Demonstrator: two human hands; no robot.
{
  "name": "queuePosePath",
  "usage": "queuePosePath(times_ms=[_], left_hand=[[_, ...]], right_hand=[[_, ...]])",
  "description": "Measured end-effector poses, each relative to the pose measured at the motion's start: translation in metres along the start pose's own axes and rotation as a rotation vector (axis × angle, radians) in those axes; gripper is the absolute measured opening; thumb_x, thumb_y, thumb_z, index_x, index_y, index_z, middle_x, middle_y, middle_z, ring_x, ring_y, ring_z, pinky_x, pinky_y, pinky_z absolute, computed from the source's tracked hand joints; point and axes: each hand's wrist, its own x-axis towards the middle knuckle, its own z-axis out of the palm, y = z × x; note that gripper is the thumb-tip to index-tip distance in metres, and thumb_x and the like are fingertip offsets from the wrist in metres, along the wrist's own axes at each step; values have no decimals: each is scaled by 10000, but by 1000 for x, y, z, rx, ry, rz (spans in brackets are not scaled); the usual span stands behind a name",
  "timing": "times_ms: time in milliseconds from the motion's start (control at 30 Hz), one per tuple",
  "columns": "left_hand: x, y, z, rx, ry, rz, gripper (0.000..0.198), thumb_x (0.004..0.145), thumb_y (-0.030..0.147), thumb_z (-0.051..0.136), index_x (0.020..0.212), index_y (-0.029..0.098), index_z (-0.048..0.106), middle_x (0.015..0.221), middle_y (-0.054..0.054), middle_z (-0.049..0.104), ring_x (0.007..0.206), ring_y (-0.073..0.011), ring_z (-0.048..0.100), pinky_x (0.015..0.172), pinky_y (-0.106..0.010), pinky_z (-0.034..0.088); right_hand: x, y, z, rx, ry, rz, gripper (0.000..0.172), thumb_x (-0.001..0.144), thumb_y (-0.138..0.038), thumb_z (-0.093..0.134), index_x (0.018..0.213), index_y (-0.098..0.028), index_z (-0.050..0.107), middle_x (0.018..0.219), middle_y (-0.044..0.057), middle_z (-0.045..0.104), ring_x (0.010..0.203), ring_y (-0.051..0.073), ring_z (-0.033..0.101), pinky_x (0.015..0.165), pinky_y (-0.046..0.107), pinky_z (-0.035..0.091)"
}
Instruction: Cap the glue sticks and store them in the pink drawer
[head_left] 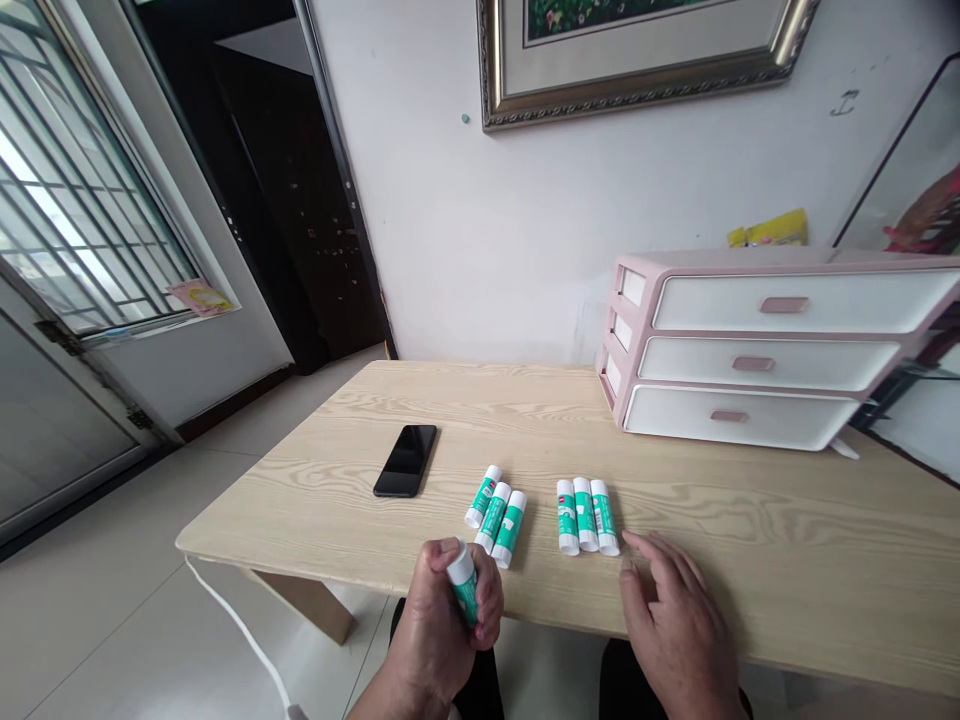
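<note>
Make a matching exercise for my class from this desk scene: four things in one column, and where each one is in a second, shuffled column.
Things
1. phone
2. drawer unit
3. glue stick in the left hand
4. right hand

Places
A. at the back right of the table
B. held upright over the table's near edge
C. flat on the wood, left of the glue sticks
D. resting open just right of the group of three sticks

Pairs: 1-C, 2-A, 3-B, 4-D

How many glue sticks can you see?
7. One glue stick is held in the left hand; three lie together on the table; three more lie beside the right hand.
</note>
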Motion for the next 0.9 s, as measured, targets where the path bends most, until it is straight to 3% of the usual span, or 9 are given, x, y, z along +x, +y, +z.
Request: queuePosePath(times_ms=[267,367,467,567,667,733,833,900], left_hand=[[2,-4,3,113,62,20,587,862,685,514,565,179,539,506,15,415,421,-84,331,406,-237,213],[4,-11,1,173,124,28,599,896,729,488,765,166,644,628,-21,550,512,-119,446,461,-244,338],[7,-22,-2,211,117,32,509,951,652,490,995,179,674,782,-42,628,616,-142,513,543,-262,422],[8,-33,1,209,143,0,469,956,613,520,1073,187,678,899,-69,661,708,-164,556,598,-277,455],[7,-40,8,200,119,-27,450,928,578,584,1182,218,674,1113,-115,686,862,-219,616,668,-305,489],[6,-44,12,231,55,-29,479,931,540,588,1312,254,629,1283,-122,658,1045,-274,630,788,-342,519],[7,-48,11,286,-32,-69,607,960,551,502,1489,253,491,1427,-118,599,1295,-323,553,1015,-430,478],[8,-50,9,345,-93,-86,688,964,570,446,1562,234,388,1436,-122,599,1321,-332,551,1062,-479,452]], right_hand=[[8,-12,-3,15,72,-28,347,1026,-409,398,1167,-200,636,1099,136,716,1063,297,658,903,459,544],[8,-14,-7,114,75,40,320,1019,-413,438,1154,-209,645,1086,124,726,1034,277,679,876,433,566],[4,-22,-15,304,72,210,272,1007,-399,496,1136,-215,649,1093,110,736,962,246,703,810,375,594],[0,-42,-26,544,5,275,272,1019,-384,500,1183,-223,646,1032,92,754,855,211,721,709,295,608],[-1,-68,-33,679,-152,173,296,1027,-362,495,1257,-231,629,924,68,756,776,191,728,671,253,611],[0,-81,-32,670,-235,74,337,1022,-347,501,1325,-228,590,987,80,757,758,189,730,694,271,620],[3,-91,-25,571,-247,-18,373,1011,-290,504,1376,-226,541,1152,115,734,867,216,744,766,323,627],[4,-94,-20,522,-239,-28,365,1011,-242,484,1373,-232,535,1184,116,722,974,232,736,817,341,621]])
